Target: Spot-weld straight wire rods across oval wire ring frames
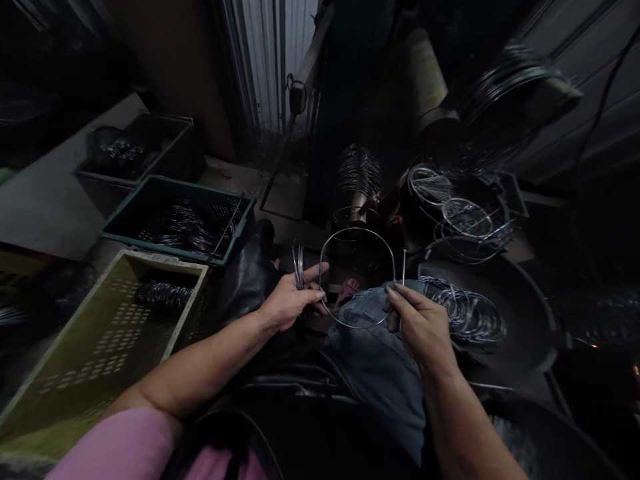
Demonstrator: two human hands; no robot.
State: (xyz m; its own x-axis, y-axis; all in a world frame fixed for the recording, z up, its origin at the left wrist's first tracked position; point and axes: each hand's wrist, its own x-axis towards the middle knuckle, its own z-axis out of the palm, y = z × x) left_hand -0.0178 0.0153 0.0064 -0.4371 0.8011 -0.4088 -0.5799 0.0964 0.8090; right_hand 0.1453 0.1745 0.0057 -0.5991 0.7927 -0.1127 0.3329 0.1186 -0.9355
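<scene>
My left hand is closed on a small bundle of wire pieces and on the left side of a bent wire loop, its forefinger stretched out. My right hand pinches the loop's right end, which sticks straight up. The loop arches between both hands above my knee in blue jeans. A pile of finished wire rings lies on a dark round pan just right of my right hand.
Left of me stand a pale green crate and two dark green crates holding wire pieces. Ahead are a coil of wire on a spindle, more wire rings and a dark machine. A black glove lies by my left hand.
</scene>
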